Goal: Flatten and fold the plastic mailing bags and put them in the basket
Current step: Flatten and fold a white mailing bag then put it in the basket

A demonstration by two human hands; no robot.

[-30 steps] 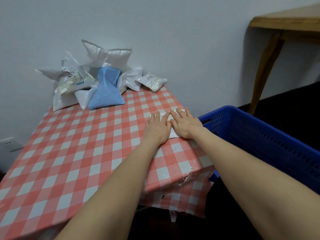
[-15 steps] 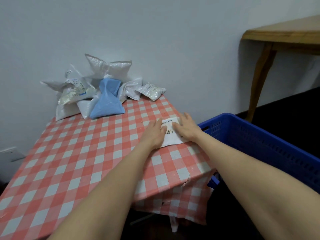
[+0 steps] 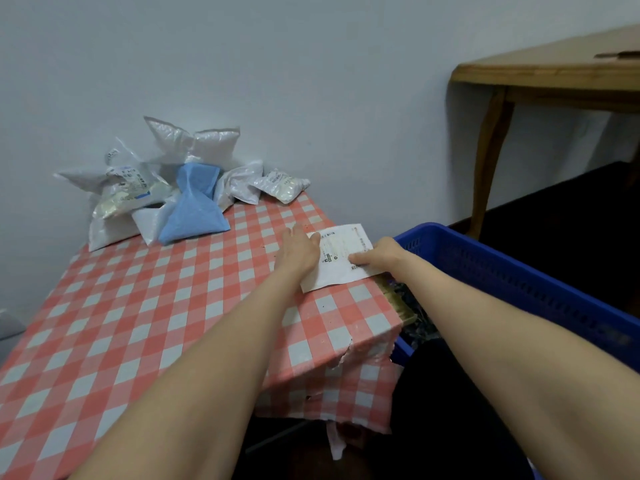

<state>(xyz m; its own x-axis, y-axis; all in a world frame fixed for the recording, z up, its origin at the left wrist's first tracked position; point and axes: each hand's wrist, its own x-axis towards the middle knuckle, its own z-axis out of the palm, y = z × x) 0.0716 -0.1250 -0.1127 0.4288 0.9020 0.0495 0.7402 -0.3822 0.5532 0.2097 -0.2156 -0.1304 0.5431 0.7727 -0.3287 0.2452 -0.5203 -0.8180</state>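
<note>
Fingers of your left hand (image 3: 298, 250) lie straight and flat, pressing the left edge of the folded white mailing bag (image 3: 341, 245). Your right hand (image 3: 378, 252) curls round the bag's opposite edge, thumb on top. Just right of that hand stands the blue basket (image 3: 519, 285).

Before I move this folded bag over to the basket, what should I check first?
1. White mailing bag lies flat on the checked table: ok.
2. Left hand presses flat on the bag's left end: ok.
3. Right hand pinches the bag's right end: cannot tell, the grip underneath is hidden.
4. Blue basket sits open beside the table's right edge: ok.
5. Pile of puffy bags by the wall all folded: not ok.
</note>
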